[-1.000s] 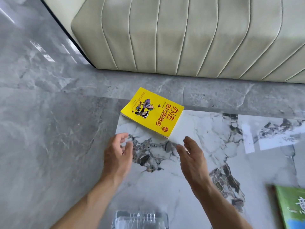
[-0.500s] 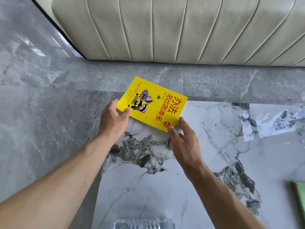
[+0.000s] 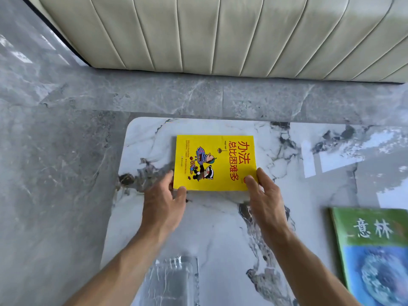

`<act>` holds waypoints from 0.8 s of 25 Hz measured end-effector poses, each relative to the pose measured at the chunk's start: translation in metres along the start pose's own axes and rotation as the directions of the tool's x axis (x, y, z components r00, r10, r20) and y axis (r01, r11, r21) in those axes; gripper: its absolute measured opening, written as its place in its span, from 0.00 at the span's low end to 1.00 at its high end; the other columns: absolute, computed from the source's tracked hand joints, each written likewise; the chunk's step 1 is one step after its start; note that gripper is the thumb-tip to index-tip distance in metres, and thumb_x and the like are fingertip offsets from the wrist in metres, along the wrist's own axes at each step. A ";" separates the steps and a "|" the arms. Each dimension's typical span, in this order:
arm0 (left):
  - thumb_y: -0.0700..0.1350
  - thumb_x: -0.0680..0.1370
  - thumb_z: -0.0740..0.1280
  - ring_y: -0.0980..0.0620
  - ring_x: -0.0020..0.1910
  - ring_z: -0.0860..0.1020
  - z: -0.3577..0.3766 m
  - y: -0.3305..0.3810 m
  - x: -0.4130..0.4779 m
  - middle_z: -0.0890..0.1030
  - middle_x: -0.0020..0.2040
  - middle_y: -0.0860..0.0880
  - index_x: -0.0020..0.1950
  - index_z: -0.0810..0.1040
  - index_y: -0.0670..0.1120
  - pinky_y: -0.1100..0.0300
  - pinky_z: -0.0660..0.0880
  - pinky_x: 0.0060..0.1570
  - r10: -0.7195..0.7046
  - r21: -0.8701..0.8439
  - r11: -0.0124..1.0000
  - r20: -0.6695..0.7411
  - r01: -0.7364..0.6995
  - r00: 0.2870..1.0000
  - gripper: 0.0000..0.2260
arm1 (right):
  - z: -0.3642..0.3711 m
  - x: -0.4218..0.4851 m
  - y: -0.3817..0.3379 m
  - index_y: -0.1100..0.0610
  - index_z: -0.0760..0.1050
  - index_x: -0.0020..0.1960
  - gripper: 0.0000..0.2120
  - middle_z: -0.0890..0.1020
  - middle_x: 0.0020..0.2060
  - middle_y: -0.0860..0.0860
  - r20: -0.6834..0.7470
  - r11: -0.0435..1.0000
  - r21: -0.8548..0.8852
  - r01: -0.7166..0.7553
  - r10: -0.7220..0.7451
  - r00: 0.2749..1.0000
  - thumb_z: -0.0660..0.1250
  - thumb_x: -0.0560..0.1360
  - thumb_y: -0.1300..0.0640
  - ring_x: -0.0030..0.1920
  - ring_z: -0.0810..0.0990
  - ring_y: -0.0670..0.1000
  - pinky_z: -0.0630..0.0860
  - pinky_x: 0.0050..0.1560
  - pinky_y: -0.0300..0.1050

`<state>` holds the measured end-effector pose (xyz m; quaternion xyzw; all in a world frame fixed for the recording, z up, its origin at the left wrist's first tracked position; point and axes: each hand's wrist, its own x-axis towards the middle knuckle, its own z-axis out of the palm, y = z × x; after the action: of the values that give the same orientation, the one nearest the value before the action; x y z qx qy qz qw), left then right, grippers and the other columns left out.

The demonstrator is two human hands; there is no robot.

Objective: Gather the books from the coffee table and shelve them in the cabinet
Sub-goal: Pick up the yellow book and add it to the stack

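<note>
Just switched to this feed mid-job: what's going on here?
A person grips the yellow book at its two near corners, the left hand on one and the right hand on the other, thumbs on the cover. The book is level over the marble coffee table; whether it has lifted off is unclear. A green book lies untouched at the table's right.
</note>
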<state>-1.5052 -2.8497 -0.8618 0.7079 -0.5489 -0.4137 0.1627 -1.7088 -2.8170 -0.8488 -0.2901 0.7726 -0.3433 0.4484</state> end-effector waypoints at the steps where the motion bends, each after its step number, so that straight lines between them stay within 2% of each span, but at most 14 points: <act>1: 0.52 0.74 0.63 0.46 0.51 0.83 0.014 0.006 -0.020 0.85 0.52 0.46 0.66 0.78 0.48 0.49 0.80 0.53 -0.012 0.020 1.000 0.016 0.012 1.000 0.21 | -0.015 -0.009 0.014 0.52 0.76 0.57 0.10 0.77 0.36 0.46 -0.033 0.999 -0.033 -0.024 0.023 0.999 0.62 0.81 0.49 0.34 0.73 0.48 0.73 0.38 0.48; 3: 0.51 0.75 0.64 0.44 0.54 0.82 0.043 0.019 -0.057 0.84 0.55 0.45 0.69 0.76 0.48 0.49 0.79 0.54 -0.033 0.054 0.998 0.047 0.030 0.998 0.22 | -0.047 -0.026 0.037 0.56 0.76 0.61 0.16 0.78 0.37 0.49 -0.088 0.998 -0.055 -0.041 0.036 0.995 0.62 0.79 0.48 0.37 0.74 0.52 0.76 0.44 0.57; 5: 0.54 0.74 0.63 0.46 0.51 0.81 0.069 0.036 -0.090 0.84 0.53 0.47 0.66 0.78 0.48 0.50 0.79 0.52 -0.073 0.077 0.995 0.114 0.064 0.991 0.23 | -0.079 -0.039 0.057 0.55 0.75 0.66 0.20 0.81 0.44 0.51 -0.105 0.998 -0.030 -0.064 0.060 0.993 0.63 0.78 0.46 0.44 0.76 0.53 0.77 0.54 0.61; 7: 0.58 0.70 0.58 0.44 0.47 0.80 0.089 0.045 -0.111 0.84 0.48 0.46 0.62 0.79 0.47 0.52 0.79 0.47 -0.139 0.120 0.986 0.163 0.120 0.977 0.26 | -0.105 -0.044 0.069 0.57 0.67 0.76 0.31 0.80 0.62 0.54 -0.083 0.991 -0.032 -0.132 0.129 0.988 0.63 0.78 0.44 0.59 0.77 0.52 0.73 0.67 0.56; 8: 0.58 0.70 0.59 0.42 0.44 0.79 0.100 0.052 -0.122 0.83 0.45 0.45 0.60 0.79 0.44 0.52 0.76 0.43 -0.162 0.138 0.980 0.166 0.140 0.973 0.26 | -0.118 -0.044 0.074 0.56 0.63 0.79 0.36 0.76 0.71 0.54 -0.062 0.989 -0.056 -0.140 0.136 0.989 0.63 0.75 0.41 0.67 0.74 0.53 0.69 0.72 0.56; 9: 0.56 0.72 0.60 0.41 0.42 0.76 0.110 0.058 -0.135 0.80 0.42 0.43 0.58 0.77 0.40 0.52 0.73 0.41 -0.201 0.169 0.970 0.162 0.174 0.966 0.23 | -0.130 -0.045 0.079 0.54 0.61 0.80 0.39 0.72 0.75 0.54 -0.042 0.989 -0.075 -0.126 0.123 0.991 0.61 0.73 0.39 0.72 0.71 0.54 0.67 0.74 0.57; 11: 0.50 0.77 0.63 0.39 0.43 0.74 0.127 0.069 -0.160 0.75 0.38 0.40 0.57 0.73 0.35 0.50 0.71 0.41 -0.295 0.225 0.941 0.174 0.254 0.940 0.18 | -0.146 -0.043 0.083 0.54 0.59 0.80 0.39 0.68 0.78 0.54 0.010 0.991 -0.113 -0.070 0.072 0.997 0.63 0.74 0.40 0.76 0.67 0.55 0.64 0.75 0.57; 12: 0.49 0.78 0.64 0.39 0.44 0.74 0.136 0.074 -0.177 0.75 0.38 0.40 0.58 0.71 0.36 0.51 0.71 0.42 -0.331 0.233 0.930 0.197 0.284 0.923 0.17 | -0.154 -0.042 0.083 0.54 0.59 0.81 0.37 0.67 0.78 0.54 0.057 0.990 -0.141 -0.031 0.039 0.998 0.64 0.76 0.43 0.77 0.66 0.54 0.63 0.76 0.56; 15: 0.52 0.75 0.64 0.40 0.45 0.79 0.156 0.079 -0.218 0.83 0.44 0.42 0.60 0.68 0.43 0.53 0.76 0.44 -0.423 0.217 0.901 0.244 0.376 0.872 0.18 | -0.169 -0.033 0.080 0.54 0.56 0.81 0.34 0.59 0.81 0.52 0.204 0.966 -0.230 0.122 -0.075 0.976 0.65 0.80 0.51 0.80 0.57 0.51 0.55 0.79 0.48; 17: 0.53 0.73 0.64 0.38 0.46 0.82 0.158 0.080 -0.217 0.85 0.46 0.41 0.60 0.72 0.46 0.49 0.80 0.47 -0.422 0.209 0.897 0.153 0.388 0.893 0.19 | -0.180 -0.031 0.082 0.54 0.53 0.82 0.34 0.54 0.83 0.51 0.223 0.951 -0.251 0.181 -0.126 0.967 0.64 0.81 0.53 0.82 0.50 0.49 0.47 0.76 0.39; 20: 0.48 0.77 0.66 0.38 0.58 0.77 0.148 0.083 -0.190 0.80 0.57 0.40 0.63 0.74 0.42 0.50 0.72 0.55 -0.302 0.256 0.918 -0.041 0.302 0.952 0.17 | -0.189 -0.044 0.093 0.57 0.50 0.82 0.33 0.55 0.82 0.53 0.198 0.963 -0.235 0.134 -0.088 0.976 0.61 0.82 0.52 0.82 0.51 0.50 0.47 0.72 0.36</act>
<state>-1.6823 -2.6720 -0.8176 0.7993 -0.4822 -0.3585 0.0032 -1.8713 -2.6771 -0.8325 -0.4173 0.7466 -0.2409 0.4587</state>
